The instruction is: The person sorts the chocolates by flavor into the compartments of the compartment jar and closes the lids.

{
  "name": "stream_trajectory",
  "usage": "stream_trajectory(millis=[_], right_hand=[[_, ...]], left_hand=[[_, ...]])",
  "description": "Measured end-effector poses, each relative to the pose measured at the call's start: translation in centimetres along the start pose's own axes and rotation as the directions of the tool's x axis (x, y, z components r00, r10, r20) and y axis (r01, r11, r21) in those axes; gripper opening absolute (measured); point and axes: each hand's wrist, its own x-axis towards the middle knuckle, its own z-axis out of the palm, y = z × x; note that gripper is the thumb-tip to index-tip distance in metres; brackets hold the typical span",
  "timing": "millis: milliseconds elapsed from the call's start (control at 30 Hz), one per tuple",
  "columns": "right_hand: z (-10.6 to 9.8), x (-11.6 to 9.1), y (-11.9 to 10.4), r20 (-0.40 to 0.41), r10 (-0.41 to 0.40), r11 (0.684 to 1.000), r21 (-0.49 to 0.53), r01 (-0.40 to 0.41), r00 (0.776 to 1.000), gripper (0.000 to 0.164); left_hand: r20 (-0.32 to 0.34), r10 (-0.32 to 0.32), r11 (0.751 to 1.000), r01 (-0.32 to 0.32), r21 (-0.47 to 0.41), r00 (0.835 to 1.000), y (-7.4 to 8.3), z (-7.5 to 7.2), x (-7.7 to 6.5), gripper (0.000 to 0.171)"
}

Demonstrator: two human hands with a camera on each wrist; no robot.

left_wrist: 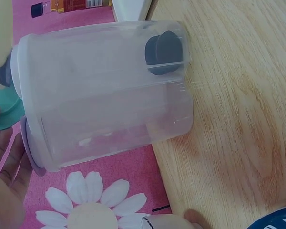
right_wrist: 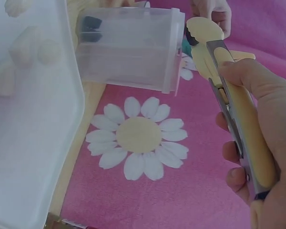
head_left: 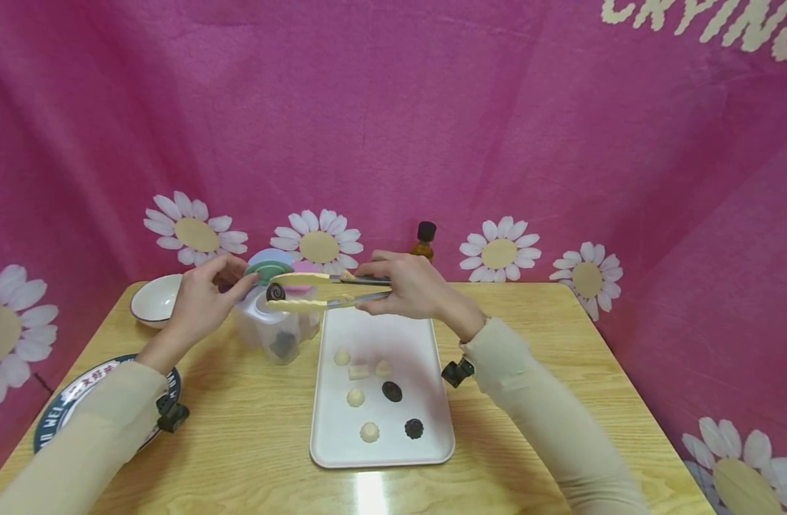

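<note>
My right hand [head_left: 413, 286] grips metal tongs with cream tips [head_left: 300, 305]. Between those tips is a dark chocolate swirl [head_left: 275, 292], right above the mouth of a clear plastic container [head_left: 265, 330]. A green round lid [head_left: 267, 270] stands raised at that mouth, and my left hand [head_left: 203, 297] pinches its edge between thumb and fingers. Through the container wall in the left wrist view, a dark piece [left_wrist: 164, 52] shows at the bottom. The right wrist view has the tongs' handle [right_wrist: 250, 138] lying in my palm, fingers curled round it.
A white tray [head_left: 400, 450] in front holds several cream pieces [head_left: 370, 432] and two dark ones [head_left: 391, 391]. Left of the container are a white bowl [head_left: 157, 300] and a patterned plate [head_left: 59, 408], partly under my left arm. A dark-capped bottle [head_left: 424, 242] stands behind the tray.
</note>
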Motion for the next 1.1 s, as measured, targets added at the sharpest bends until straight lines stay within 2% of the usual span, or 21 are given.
stream_trajectory(millis=[267, 467, 700, 967, 1100], right_hand=[[0.5, 0.2, 0.1, 0.019, 0.04, 0.998, 0.043, -0.04, 0.999, 0.046], [0.3, -0.9, 0.1, 0.047, 0.088, 0.995, 0.05, -0.09, 0.995, 0.056], [-0.5, -3.5, 0.4, 0.053, 0.142, 0.988, 0.047, -0.145, 0.988, 0.07], [-1.5, -7.2, 1.4, 0.002, 0.203, 0.979, -0.001, -0.203, 0.979, 0.078], [-1.6, -8.9, 1.9, -0.03, 0.2, 0.979, -0.027, -0.201, 0.979, 0.08]], left_hand=[[-0.009, 0.015, 1.0, -0.015, 0.004, 1.0, 0.0, 0.1, 0.1, 0.018], [-0.002, 0.005, 1.0, -0.005, 0.003, 1.0, 0.0, 0.2, 0.1, 0.02], [0.006, -0.012, 1.0, 0.012, 0.001, 1.0, 0.2, 0.2, 0.1, 0.021], [0.0, -0.015, 1.0, 0.015, 0.003, 1.0, 0.2, 0.2, 0.1, 0.02], [-0.005, -0.015, 1.0, 0.015, 0.006, 1.0, 0.0, 0.2, 0.0, 0.02]])
